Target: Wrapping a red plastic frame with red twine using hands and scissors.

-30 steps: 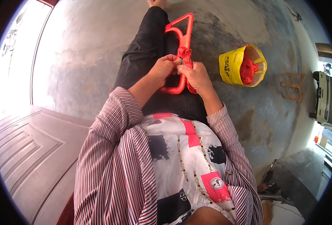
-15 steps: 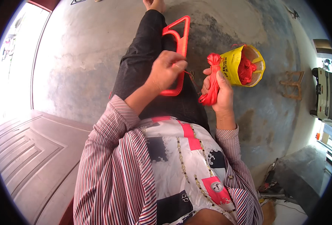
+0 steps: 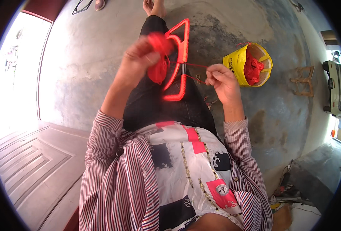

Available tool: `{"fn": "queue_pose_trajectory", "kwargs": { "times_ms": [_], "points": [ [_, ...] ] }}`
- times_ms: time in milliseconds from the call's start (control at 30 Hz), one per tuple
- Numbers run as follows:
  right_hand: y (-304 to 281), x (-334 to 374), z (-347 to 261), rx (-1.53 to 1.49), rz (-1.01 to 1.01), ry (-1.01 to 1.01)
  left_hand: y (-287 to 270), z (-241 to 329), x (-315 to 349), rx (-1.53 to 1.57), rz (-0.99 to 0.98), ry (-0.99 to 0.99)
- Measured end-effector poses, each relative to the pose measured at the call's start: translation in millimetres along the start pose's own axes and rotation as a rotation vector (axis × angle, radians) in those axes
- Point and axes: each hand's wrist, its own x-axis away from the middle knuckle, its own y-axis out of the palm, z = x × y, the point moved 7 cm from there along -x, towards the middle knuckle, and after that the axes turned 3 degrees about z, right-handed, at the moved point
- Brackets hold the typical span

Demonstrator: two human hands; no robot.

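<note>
Across my dark-trousered leg rests a frame (image 3: 183, 52) wrapped in red cord, with a curved inner piece. A short stretch of its right side shows bare metal. On its left, my left hand (image 3: 136, 61) grips a hank of red cord (image 3: 157, 71), blurred by motion at the top. My right hand (image 3: 223, 81), fingers pinched together, holds a red cord (image 3: 195, 65) drawn out to the right of the frame. Two strands run between that hand and the frame's side, above and below the bare stretch.
A yellow container (image 3: 236, 67) stands right of my right hand with red cord (image 3: 253, 71) inside. A small wooden frame (image 3: 303, 81) lies farther right on the concrete floor. At the lower left is a panelled surface (image 3: 35, 158); a bare foot (image 3: 155, 7) shows at the top.
The hank has passed from my right hand to my left, on the frame's other side. My right hand now pulls cord strands taut to the right.
</note>
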Motion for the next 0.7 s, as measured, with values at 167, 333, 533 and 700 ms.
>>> {"fn": "queue_pose_trajectory", "kwargs": {
  "times_ms": [167, 333, 533, 700],
  "points": [
    [14.2, -21.0, 32.7, 0.855, -0.104, 0.185, 27.2, -68.8, 27.9, -1.605, -0.624, 0.222],
    [19.3, -20.6, 45.0, 0.859, -0.182, 0.309, 20.6, -88.0, 20.6, -1.119, -0.220, 0.163],
    [21.4, -22.4, -18.6, 1.117, -0.080, -0.390, 7.6, -84.2, 12.8, -1.072, 0.059, 0.249],
    [8.1, -4.3, -68.9, -0.048, 0.011, -0.280, -1.8, -148.1, 13.8, -0.209, 0.088, -0.594]
  ]
}}
